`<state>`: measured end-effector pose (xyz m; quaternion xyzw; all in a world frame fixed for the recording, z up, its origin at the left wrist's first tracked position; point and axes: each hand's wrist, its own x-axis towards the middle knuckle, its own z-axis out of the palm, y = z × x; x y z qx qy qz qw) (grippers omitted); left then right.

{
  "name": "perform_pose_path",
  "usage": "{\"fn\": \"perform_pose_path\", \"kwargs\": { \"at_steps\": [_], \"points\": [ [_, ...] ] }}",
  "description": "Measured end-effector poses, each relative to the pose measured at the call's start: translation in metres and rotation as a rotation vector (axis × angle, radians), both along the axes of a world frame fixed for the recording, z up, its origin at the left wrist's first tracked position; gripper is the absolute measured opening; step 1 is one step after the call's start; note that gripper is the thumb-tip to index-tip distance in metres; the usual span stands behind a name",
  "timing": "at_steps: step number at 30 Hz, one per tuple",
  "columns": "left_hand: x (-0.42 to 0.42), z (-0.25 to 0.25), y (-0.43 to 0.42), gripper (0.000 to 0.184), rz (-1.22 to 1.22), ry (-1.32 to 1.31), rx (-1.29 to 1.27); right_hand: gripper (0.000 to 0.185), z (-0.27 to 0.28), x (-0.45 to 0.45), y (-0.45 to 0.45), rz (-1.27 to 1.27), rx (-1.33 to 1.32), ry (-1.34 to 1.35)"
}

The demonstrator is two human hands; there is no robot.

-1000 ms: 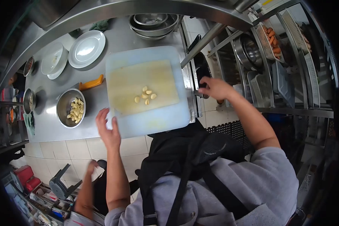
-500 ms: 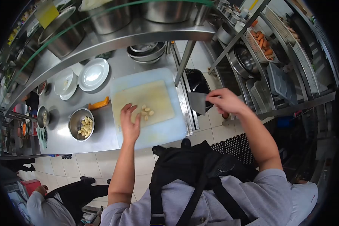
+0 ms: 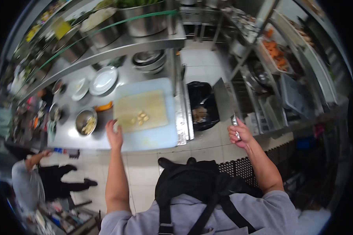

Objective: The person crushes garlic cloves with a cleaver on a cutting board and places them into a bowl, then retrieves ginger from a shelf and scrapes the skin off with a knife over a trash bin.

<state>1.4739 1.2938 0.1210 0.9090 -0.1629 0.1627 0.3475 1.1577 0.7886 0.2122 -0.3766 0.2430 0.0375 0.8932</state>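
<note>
My right hand (image 3: 241, 134) is wrapped round the metal handle of a cleaver (image 3: 222, 101), its broad blade pointing up and away beside the bin. At the left edge of the white cutting board (image 3: 168, 105), my left hand (image 3: 114, 136) is open with thumb and fingers apart, holding nothing. Several peeled garlic cloves (image 3: 142, 117) lie on the yellowish mat (image 3: 125, 103) on that board. A steel bowl (image 3: 79, 121) to the left has more garlic cloves (image 3: 90, 124) in it. Just behind this bowl is an orange handle (image 3: 103, 106); what it belongs to is unclear.
White plates (image 3: 104, 80) and nested steel bowls (image 3: 149, 62) stand at the back of the steel counter (image 3: 70, 135), under a shelf of pots. A black-lined bin (image 3: 204, 113) stands right of the counter. Racks rise at the right; another person (image 3: 27, 178) is at lower left.
My left hand has moved left, away from the garlic cloves to the board's edge. My right hand has lowered, and the cleaver blade now points upward. The view has shifted.
</note>
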Motion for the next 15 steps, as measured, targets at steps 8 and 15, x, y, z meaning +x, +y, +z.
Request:
{"fn": "perform_pose_path", "kwargs": {
  "at_steps": [8,15],
  "points": [
    [-0.016,0.033,-0.077,0.051,-0.084,0.032,0.121,0.08,0.005,-0.006,0.074,0.256,-0.09,-0.085],
    [0.1,-0.005,-0.104,0.055,-0.21,-0.036,0.47,0.086,-0.007,-0.025,0.124,0.333,-0.198,-0.001]
  ]
}}
